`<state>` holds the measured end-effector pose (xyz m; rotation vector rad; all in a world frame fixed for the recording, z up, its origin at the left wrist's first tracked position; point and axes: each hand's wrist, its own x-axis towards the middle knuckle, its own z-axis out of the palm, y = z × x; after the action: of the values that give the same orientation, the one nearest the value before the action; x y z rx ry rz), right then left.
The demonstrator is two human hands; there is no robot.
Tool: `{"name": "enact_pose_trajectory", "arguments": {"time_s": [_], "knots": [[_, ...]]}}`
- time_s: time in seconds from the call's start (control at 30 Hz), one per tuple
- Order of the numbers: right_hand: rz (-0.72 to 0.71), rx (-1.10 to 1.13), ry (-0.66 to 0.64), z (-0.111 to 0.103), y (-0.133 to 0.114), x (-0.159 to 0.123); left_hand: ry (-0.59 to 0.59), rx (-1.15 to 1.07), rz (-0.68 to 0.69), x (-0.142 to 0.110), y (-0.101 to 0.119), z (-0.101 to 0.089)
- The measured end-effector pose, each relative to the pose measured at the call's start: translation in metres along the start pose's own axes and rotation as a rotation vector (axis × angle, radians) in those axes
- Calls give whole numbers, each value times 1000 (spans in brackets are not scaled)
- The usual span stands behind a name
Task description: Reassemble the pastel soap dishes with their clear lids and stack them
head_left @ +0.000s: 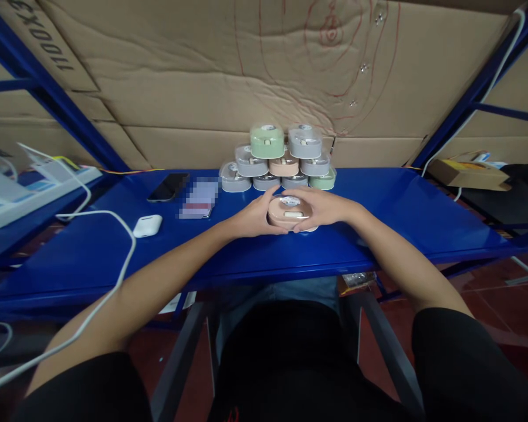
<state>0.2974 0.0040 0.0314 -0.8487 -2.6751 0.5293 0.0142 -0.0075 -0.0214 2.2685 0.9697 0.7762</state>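
Observation:
Between my two hands is a peach-coloured oval container (286, 217) with a clear lid, a round label on top and a pale clasp in front. My left hand (257, 215) grips its left side, and my right hand (323, 208) wraps round its right side. Just behind it rises a stack of similar containers in three tiers. A green container (267, 145) and a grey container (305, 145) form the top tier. A peach container (284, 166) sits in the middle tier between two grey ones. Grey containers and one green container (323, 179) make up the bottom tier.
On the blue table (369, 199), left of the stack, lie a black phone (168, 187), a second phone with a blurred screen (199, 198) and a white earbud case (148, 225). A white cable (125, 258) crosses the left side. Cardboard (180, 76) stands behind the table.

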Motion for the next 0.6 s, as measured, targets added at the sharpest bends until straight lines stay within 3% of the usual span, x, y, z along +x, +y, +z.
{"name": "enact_pose_trajectory", "arguments": {"time_s": [0.13,0.33,0.47,0.6], "knots": [[136,0,-76,-22,-5,-11,-32,81,-14,-1,5,-5],[758,-184,-244,-66,3,-41,-76,174,-55,-2,12,-10],[1086,-283,-208,-86,23,-53,-89,200,-36,-2,13,-12],[1277,-285,-110,-96,51,-60,-119,227,-61,-3,15,-14]]}}
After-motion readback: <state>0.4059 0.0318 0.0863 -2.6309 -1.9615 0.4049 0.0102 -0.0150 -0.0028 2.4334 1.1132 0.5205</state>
